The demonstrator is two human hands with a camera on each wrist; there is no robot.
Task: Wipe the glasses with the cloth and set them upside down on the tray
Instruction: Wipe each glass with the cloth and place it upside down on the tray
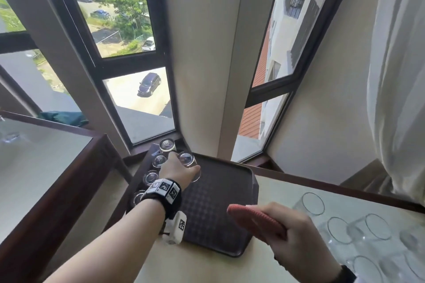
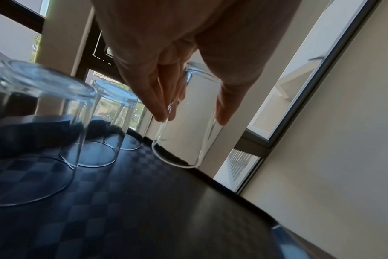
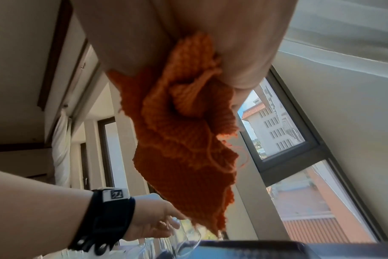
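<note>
1. Left hand (image 2: 166,57) is pinching an inverted glass (image 2: 186,122), axis tilted, rim nearing the tray (image 2: 144,201) beside the set-down row.
2. Right hand (image 1: 296,234) is clutching the cloth (image 3: 184,131), nearer the unwiped glasses (image 1: 358,227).

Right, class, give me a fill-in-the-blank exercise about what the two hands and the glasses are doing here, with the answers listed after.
1. The left hand holds a glass turned ____ over the tray.
2. The right hand grips an ____ cloth.
3. The other glasses on the tray stand along its ____ edge.
4. The upright glasses wait on the table to the ____ of the tray.

Answers: upside down; orange; left; right
</note>
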